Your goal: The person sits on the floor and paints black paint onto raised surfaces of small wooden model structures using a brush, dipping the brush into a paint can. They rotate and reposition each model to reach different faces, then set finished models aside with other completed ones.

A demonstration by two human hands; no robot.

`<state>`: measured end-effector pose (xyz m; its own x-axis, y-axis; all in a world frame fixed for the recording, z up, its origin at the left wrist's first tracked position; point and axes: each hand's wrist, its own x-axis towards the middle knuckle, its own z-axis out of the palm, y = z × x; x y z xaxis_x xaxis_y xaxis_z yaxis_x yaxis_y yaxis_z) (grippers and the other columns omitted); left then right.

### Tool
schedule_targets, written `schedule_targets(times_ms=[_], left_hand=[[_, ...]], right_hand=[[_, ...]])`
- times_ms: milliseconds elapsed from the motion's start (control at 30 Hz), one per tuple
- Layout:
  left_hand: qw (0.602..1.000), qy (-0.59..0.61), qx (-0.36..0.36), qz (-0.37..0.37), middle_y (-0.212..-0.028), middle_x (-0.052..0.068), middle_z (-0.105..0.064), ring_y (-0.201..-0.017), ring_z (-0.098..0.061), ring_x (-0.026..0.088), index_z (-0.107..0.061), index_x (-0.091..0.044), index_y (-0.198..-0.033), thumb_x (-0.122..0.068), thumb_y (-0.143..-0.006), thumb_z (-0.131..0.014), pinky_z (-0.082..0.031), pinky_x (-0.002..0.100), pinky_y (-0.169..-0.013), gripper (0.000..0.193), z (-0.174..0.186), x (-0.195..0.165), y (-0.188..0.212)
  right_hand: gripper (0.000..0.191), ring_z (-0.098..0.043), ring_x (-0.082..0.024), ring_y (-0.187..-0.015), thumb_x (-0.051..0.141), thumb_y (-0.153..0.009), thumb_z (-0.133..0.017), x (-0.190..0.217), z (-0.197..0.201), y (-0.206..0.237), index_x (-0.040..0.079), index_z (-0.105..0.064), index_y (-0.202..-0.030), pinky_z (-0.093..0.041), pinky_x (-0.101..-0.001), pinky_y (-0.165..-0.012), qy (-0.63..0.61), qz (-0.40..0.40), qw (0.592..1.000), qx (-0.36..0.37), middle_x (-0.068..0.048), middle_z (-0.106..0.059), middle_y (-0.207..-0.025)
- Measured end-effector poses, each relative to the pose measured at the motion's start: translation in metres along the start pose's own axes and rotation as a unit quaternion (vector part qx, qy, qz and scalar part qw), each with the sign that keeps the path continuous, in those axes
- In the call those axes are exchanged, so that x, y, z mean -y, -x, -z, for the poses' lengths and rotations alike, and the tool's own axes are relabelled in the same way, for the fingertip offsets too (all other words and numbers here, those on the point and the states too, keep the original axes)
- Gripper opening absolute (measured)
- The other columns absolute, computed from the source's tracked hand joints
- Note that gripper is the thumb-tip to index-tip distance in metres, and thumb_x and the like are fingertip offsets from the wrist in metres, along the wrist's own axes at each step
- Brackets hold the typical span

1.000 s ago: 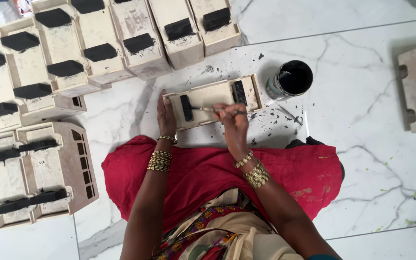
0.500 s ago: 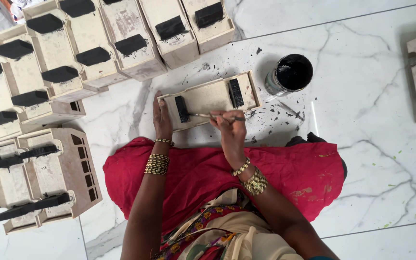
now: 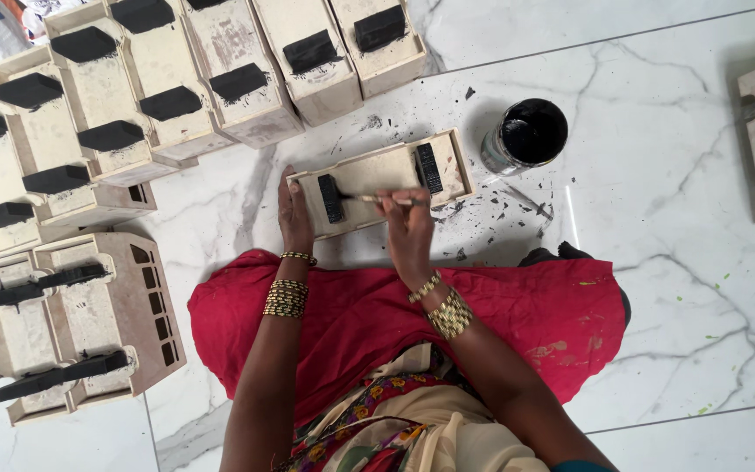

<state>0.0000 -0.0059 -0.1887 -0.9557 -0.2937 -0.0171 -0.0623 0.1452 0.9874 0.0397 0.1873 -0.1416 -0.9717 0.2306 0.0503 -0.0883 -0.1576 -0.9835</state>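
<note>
The right hand (image 3: 405,229) is pinching a thin paintbrush (image 3: 369,198), its long axis running leftward from the grip to the black painted block (image 3: 330,197) on the shallow beige wooden tray (image 3: 381,177). The left hand (image 3: 294,217) is pressing flat, fingers open, against the tray's left end on the marble floor (image 3: 657,175). Beyond sits the round tin of black paint (image 3: 526,134).

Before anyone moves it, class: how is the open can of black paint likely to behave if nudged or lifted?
The paint can stands upright and lidless on smooth marble floor, so it would probably slide easily. It looks nearly full, so tipping would likely spill. Its round wall may roll if toppled, and drips could make it slippery.
</note>
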Motion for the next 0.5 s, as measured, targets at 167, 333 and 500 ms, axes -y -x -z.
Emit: schedule_targets(times_ms=[167, 333, 500], left_hand=[[0.998, 0.050, -0.001, 0.038, -0.155, 0.014, -0.049, -0.142, -0.046, 0.025, -0.040, -0.004, -0.156, -0.040, -0.111, -0.041, -0.035, 0.036, -0.119, 0.058, -0.001, 0.004, 0.001], [0.999, 0.034, 0.000, 0.010, -0.158, 0.014, -0.047, -0.145, -0.044, 0.024, -0.041, -0.002, -0.155, -0.040, -0.112, -0.040, -0.033, 0.036, -0.121, 0.057, 0.000, 0.004, 0.001], [0.999, 0.033, 0.007, 0.011, -0.157, 0.014, -0.047, -0.144, -0.045, 0.024, -0.039, -0.003, -0.156, -0.041, -0.112, -0.039, -0.034, 0.035, -0.120, 0.058, 0.000, 0.003, 0.001]], right_hand=[[0.010, -0.076, -0.021, -0.100, 0.003, -0.104, -0.057, 0.013, 0.026, 0.024, 0.001, -0.047, -0.107, -0.068, -0.0289, -0.087, 0.012, -0.027, 0.999, 0.012, -0.020, -0.070, -0.109], [0.011, -0.073, -0.021, -0.098, 0.002, -0.105, -0.058, 0.009, 0.009, -0.016, 0.000, -0.048, -0.109, -0.066, -0.0291, -0.085, -0.043, 0.024, 0.999, -0.011, -0.020, -0.069, -0.114], [0.015, -0.071, -0.017, -0.087, 0.002, -0.105, -0.060, 0.000, -0.017, -0.033, 0.002, -0.046, -0.110, -0.063, -0.0275, -0.079, 0.023, 0.004, 1.000, -0.009, -0.018, -0.070, -0.104]])
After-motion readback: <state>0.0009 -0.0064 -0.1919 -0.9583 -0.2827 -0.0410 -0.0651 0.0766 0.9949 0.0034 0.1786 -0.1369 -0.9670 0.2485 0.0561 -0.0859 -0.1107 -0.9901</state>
